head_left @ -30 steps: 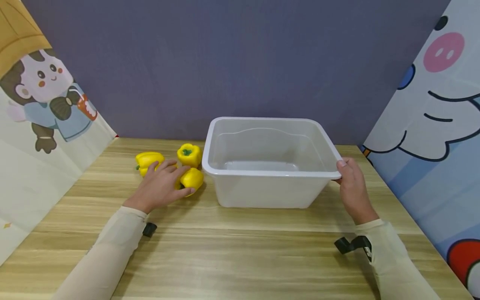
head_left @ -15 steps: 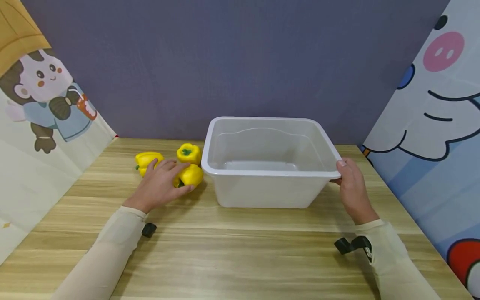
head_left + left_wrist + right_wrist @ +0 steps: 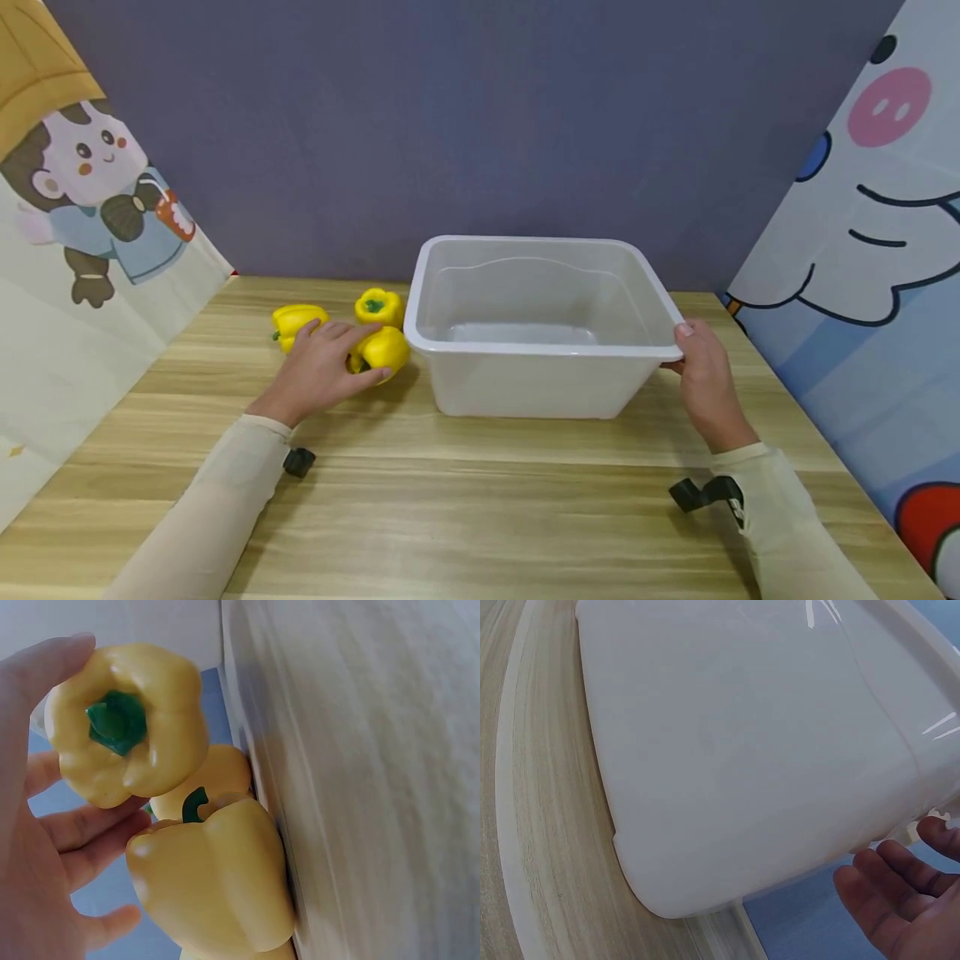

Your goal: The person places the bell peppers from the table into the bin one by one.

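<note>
The left hand (image 3: 318, 368) curls its fingers and thumb around the nearest yellow pepper (image 3: 384, 350), which now sits a touch higher and closer to the tub's front left corner than a second ago; half a second ago the hold looked much the same. In the left wrist view the thumb and fingers (image 3: 71, 825) cradle the pepper (image 3: 127, 724), its green stem stub facing the camera, the skin glossy, lobed and smooth.

The right hand (image 3: 701, 375) has not shifted: thumb on top of the rim, fingers under it, gripping the right front corner of the white plastic tub (image 3: 450, 387). The right wrist view shows the fingers (image 3: 889, 889) loosely bent beneath the tub's lip, its wall (image 3: 727, 750) matte, translucent white, with rounded corners.

Two more yellow peppers lie on the table left of the tub: the far pepper (image 3: 378, 305) close by the tub's left wall, the left pepper (image 3: 294, 320) just beyond the left hand's knuckles. The wooden table (image 3: 480, 508) has a pale, streaked grain. Cartoon-printed panels (image 3: 862, 242) flank a plain purple backdrop (image 3: 450, 125).
</note>
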Motion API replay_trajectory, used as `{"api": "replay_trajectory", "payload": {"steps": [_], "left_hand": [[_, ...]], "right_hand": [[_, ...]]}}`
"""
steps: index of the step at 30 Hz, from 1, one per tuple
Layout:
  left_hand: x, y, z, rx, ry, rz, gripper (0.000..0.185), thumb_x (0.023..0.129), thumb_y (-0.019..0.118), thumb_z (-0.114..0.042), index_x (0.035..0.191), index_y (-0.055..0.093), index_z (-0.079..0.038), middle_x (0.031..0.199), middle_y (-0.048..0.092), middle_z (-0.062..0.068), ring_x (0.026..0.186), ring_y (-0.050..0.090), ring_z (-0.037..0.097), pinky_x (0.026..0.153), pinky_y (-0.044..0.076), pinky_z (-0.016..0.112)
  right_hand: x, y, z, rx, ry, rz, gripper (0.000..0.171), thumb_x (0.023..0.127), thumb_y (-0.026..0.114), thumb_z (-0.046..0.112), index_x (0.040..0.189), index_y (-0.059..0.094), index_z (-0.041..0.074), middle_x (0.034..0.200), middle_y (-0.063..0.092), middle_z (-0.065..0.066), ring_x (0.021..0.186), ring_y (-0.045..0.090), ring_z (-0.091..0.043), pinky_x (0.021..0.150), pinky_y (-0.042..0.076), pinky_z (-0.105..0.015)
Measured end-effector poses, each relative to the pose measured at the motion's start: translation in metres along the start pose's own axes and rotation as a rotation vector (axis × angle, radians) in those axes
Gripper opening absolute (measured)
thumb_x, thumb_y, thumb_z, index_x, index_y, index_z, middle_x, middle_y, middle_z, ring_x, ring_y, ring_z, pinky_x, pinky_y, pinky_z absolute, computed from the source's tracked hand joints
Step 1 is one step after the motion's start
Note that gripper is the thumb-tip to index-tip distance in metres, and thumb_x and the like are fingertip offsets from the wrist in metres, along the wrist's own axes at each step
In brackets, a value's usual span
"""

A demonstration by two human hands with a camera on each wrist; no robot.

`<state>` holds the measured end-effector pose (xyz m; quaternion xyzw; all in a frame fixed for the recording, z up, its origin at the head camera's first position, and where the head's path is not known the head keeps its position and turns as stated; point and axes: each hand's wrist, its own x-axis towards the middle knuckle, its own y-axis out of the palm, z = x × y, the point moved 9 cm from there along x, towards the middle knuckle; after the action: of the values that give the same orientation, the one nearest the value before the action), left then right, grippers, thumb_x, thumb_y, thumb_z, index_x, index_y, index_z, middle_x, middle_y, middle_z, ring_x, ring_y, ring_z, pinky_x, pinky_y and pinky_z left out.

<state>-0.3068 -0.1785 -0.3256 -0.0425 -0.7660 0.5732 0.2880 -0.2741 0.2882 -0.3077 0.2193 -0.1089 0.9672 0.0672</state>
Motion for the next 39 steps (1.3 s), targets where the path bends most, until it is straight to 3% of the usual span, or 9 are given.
{"api": "replay_trajectory", "payload": {"steps": [12,21,27,35,39], "left_hand": [[0.001,-0.006,-0.002,-0.035,0.026,-0.056,0.069,0.085,0.074,-0.054,0.138,0.061,-0.012,0.127,0.066,0.014,0.119,0.058,0.035,0.11,0.027,0.063],[0.002,-0.022,0.0,-0.135,0.024,-0.177,0.068,0.083,0.079,-0.042,0.139,0.059,-0.008,0.124,0.064,0.018,0.114,0.058,0.037,0.1,0.038,0.061],[0.002,-0.021,0.003,-0.172,-0.008,-0.175,0.069,0.083,0.08,-0.042,0.14,0.058,-0.01,0.128,0.063,0.015,0.115,0.057,0.035,0.099,0.04,0.059],[0.0,-0.022,0.003,-0.183,0.006,-0.196,0.068,0.083,0.08,-0.041,0.139,0.059,-0.01,0.127,0.063,0.013,0.115,0.057,0.035,0.099,0.04,0.059],[-0.002,-0.023,0.004,-0.191,-0.006,-0.205,0.069,0.082,0.082,-0.04,0.14,0.059,-0.011,0.128,0.063,0.012,0.115,0.057,0.033,0.099,0.039,0.058]], "right_hand": [[0.002,0.0,0.001,0.014,-0.006,0.001,0.031,0.109,0.037,0.025,0.109,0.052,-0.001,0.1,0.058,0.0,0.088,0.059,-0.008,0.076,0.051,-0.016],[0.005,0.003,0.002,0.006,-0.022,0.004,0.037,0.109,0.035,0.026,0.116,0.051,-0.007,0.103,0.057,-0.002,0.089,0.059,-0.01,0.076,0.051,-0.017],[0.003,0.001,0.0,-0.017,-0.015,0.012,0.044,0.11,0.033,0.026,0.125,0.048,-0.013,0.104,0.058,0.0,0.089,0.059,-0.008,0.076,0.051,-0.016],[0.001,0.003,-0.003,-0.001,-0.008,0.018,0.039,0.109,0.035,0.025,0.12,0.05,-0.01,0.103,0.057,0.0,0.089,0.058,-0.009,0.076,0.05,-0.016],[0.001,0.003,-0.002,-0.063,-0.022,0.024,0.042,0.11,0.032,0.026,0.123,0.049,-0.01,0.104,0.057,0.002,0.091,0.057,-0.009,0.077,0.049,-0.016]]}}
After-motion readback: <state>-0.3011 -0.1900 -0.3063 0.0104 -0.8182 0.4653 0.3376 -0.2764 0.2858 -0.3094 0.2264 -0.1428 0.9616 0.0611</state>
